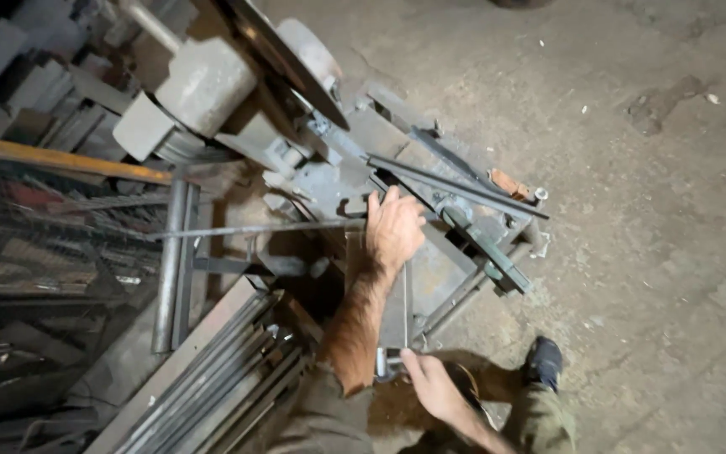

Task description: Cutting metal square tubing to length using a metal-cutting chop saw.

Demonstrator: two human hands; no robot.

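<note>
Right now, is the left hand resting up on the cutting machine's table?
Yes, the left hand lies flat on the cutting machine's table, fingers against a thin metal rod.

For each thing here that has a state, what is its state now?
Saw blade: raised above the vise, tilted.
Thin rod: lying level across the saw table.
Left hand: flat, pressing on the rod end by the vise.
Right hand: open, touching a handle at the table's near edge.
Bars: stacked on the floor.
</note>
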